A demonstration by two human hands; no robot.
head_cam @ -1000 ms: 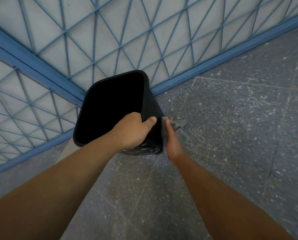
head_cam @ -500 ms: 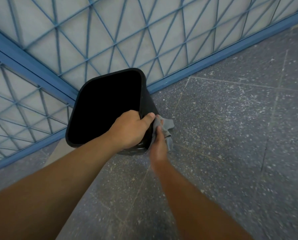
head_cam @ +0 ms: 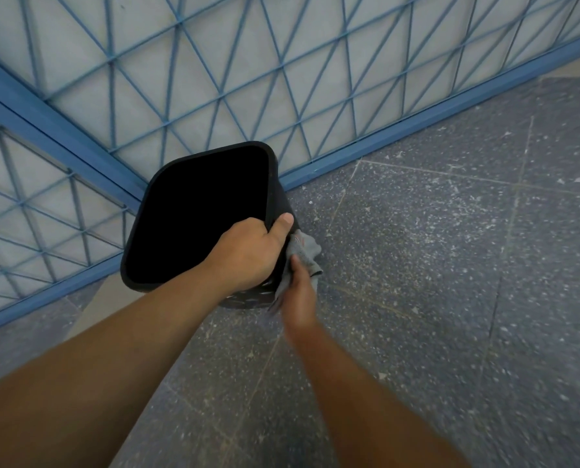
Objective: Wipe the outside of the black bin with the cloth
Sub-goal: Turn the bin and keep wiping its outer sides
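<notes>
The black bin (head_cam: 153,211) stands in the corner of the floor, its dark opening facing me. My left hand (head_cam: 248,255) grips its near right rim, fingers inside and thumb over the edge. A grey cloth (head_cam: 304,248) is pressed against the bin's right outer wall just below that thumb. My right hand (head_cam: 298,295) holds the cloth from below, slightly blurred. The lower right side of the bin is hidden behind both hands.
Blue metal mesh fencing (head_cam: 214,79) with a blue base rail (head_cam: 417,119) closes off the corner behind and to the left of the bin. Speckled grey floor tiles (head_cam: 450,265) stretch to the right and toward me.
My right hand with the cloth has slid in closer to the bin's wall and lower, under my left hand. The left hand has kept its grip on the rim.
</notes>
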